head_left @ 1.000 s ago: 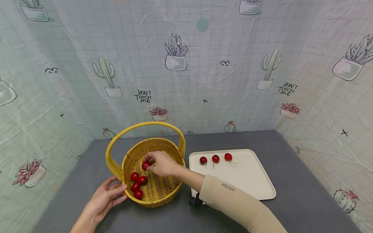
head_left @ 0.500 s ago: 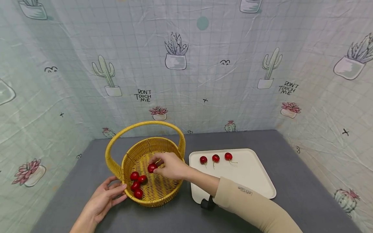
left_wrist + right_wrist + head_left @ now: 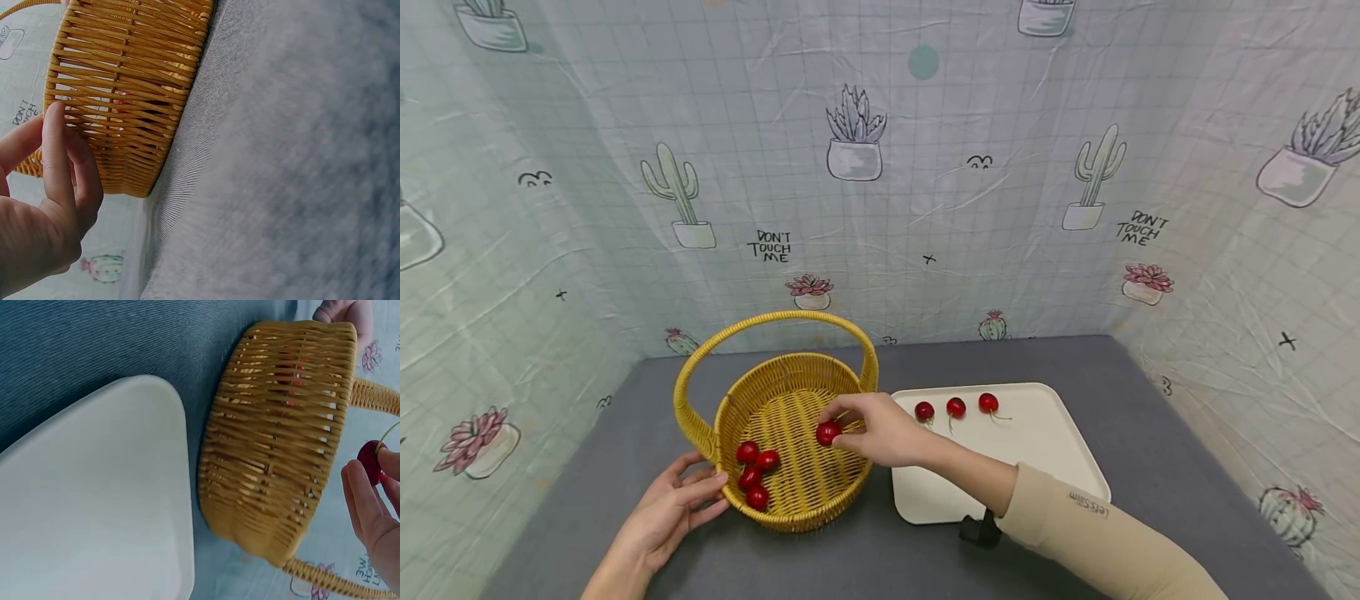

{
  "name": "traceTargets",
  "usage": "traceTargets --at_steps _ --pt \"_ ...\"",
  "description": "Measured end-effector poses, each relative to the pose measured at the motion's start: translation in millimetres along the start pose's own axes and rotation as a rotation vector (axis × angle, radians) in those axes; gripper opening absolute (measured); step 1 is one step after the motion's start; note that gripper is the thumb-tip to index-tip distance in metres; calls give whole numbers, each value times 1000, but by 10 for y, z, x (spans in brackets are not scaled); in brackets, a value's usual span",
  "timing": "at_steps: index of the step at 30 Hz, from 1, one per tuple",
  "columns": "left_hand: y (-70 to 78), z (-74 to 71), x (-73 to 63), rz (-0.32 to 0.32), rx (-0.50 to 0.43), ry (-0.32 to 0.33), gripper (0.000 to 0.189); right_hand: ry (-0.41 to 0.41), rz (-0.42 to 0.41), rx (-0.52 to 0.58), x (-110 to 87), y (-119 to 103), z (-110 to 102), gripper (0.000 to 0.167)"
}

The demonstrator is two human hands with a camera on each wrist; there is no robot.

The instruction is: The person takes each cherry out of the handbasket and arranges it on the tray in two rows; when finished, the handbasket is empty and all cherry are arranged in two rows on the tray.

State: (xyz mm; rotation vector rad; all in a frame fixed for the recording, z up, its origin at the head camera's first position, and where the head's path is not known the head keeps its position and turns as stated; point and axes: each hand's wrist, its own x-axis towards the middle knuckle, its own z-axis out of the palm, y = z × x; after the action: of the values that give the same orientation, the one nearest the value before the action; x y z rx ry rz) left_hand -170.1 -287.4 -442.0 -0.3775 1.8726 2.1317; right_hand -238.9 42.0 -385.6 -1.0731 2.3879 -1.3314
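Note:
Between the thumb and fingers of my right hand (image 3: 880,429) is a red cherry (image 3: 828,432), held over the right part of the yellow wicker basket (image 3: 801,523). In the right wrist view the cherry (image 3: 371,461) shows a thin green stem and sits above the rim level. My left hand (image 3: 673,508) holds the basket's near left rim, the thumb at the edge; in the left wrist view its fingers (image 3: 57,150) touch the woven wall. Several cherries (image 3: 749,477) lie together inside the basket on the left.
Right of the basket lies a white tray (image 3: 1037,467) with three stemmed cherries (image 3: 956,407) along its far side. The basket's tall arched handle (image 3: 775,317) rises above it. A patterned cloth (image 3: 925,208) hangs behind the grey table (image 3: 1000,358).
My right hand has moved right across the basket with the cherry, from above the left middle to near the right rim. My left hand and the basket have stayed put.

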Motion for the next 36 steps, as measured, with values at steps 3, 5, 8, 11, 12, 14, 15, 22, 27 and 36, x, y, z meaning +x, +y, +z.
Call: traceTargets --at_steps 3,5,8,11,12,14,15,22,27,36 --pt "2 -2 4 1 1 -2 80 2 5 10 -74 11 -61 25" --pt "0 -2 2 2 2 -7 79 0 5 15 -116 25 -99 25" --pt "1 3 2 2 -6 -6 76 -4 5 37 -183 53 -154 25" --pt "3 2 4 2 -8 -10 73 -7 1 68 -242 86 -199 25" --pt "7 2 7 1 -12 -5 72 -9 1 77 -263 91 -213 25" --pt "8 1 8 4 -12 -5 72 -11 6 82 -301 110 -235 25" --pt "8 1 8 5 -10 -4 72 -11 10 80 -321 114 -246 26" --pt "-10 3 2 3 -6 0 73 -2 32 105 -477 161 -323 27" --pt "-28 3 1 2 -9 2 72 22 41 109 -575 194 -417 27" --pt "-11 7 12 12 -6 4 74 84 85 26 -718 290 -635 26"
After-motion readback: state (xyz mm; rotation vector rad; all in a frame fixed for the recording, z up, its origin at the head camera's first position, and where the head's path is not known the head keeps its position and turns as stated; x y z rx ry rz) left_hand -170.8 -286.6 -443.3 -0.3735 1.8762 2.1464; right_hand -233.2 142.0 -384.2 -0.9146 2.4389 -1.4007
